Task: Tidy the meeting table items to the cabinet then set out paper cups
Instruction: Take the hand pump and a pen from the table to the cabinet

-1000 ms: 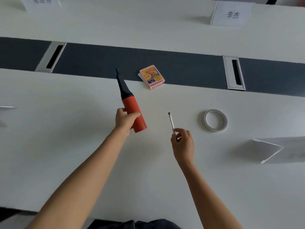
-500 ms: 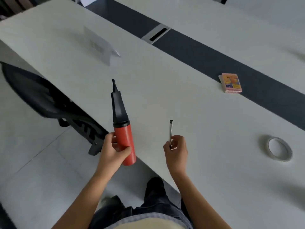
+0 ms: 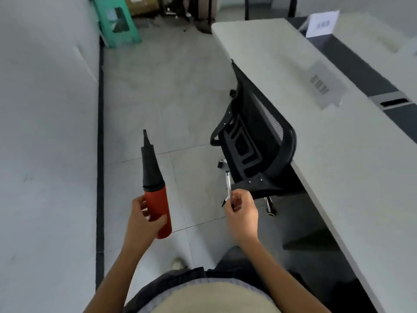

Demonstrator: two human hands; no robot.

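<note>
My left hand point(image 3: 144, 219) grips the red body of a hand pump point(image 3: 153, 177) whose long black nozzle points up and away from me. A thin silver pen point(image 3: 228, 187) stands upright, pinched in the fingers of my right hand point(image 3: 242, 213). Both hands are held out over the tiled floor, to the left of the white meeting table point(image 3: 327, 154). No cabinet and no paper cups are in view.
A black mesh office chair point(image 3: 255, 141) is pushed against the table edge just right of my right hand. Name cards point(image 3: 325, 83) stand on the table. A white wall runs along the left. A green stool point(image 3: 117, 21) and boxes sit at the far end of the floor.
My view has swung left, away from the table and onto the floor aisle. The card pack and tape roll have left the view. Both hands keep hold of the pump and the pen.
</note>
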